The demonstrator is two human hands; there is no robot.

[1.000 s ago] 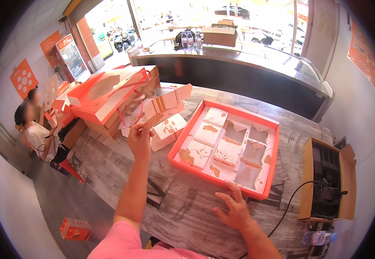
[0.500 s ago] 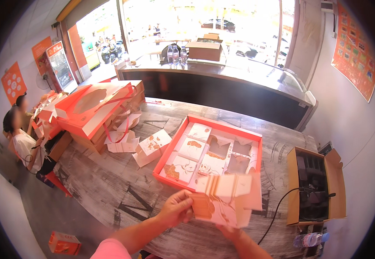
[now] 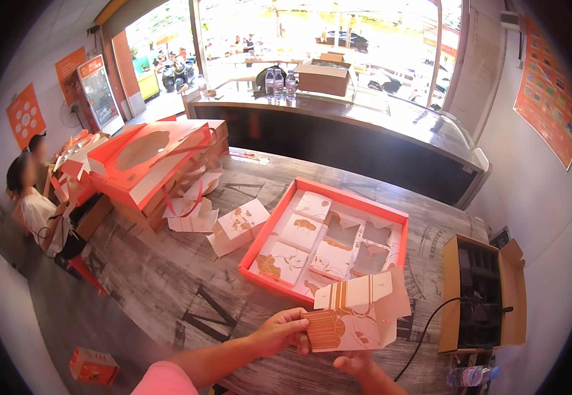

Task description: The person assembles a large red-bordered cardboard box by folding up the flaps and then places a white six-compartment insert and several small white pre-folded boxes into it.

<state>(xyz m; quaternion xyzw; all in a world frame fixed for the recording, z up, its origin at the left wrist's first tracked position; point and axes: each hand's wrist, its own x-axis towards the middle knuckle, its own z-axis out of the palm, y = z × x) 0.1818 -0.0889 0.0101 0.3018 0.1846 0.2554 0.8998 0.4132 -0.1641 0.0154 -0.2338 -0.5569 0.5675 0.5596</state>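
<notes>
Both hands hold a small cream and orange paper box (image 3: 358, 317) with its lid flaps open, near the table's front edge. My left hand (image 3: 279, 332) pinches its left side. My right hand (image 3: 355, 362) supports it from below, mostly hidden by the box. Just beyond it lies a large orange tray (image 3: 282, 214) divided into compartments; several hold small closed cream boxes, others look empty.
Another small cream box (image 3: 238, 226) lies left of the tray on the grey wooden table (image 3: 161, 276). A stack of large orange gift boxes (image 3: 151, 161) stands at the back left. An open cardboard carton (image 3: 480, 296) with a black cable sits right. A person (image 3: 35, 210) sits far left.
My left hand drew back from the far small boxes to the front edge. Both hands took up a small box, which now sits lower with its flaps open.
</notes>
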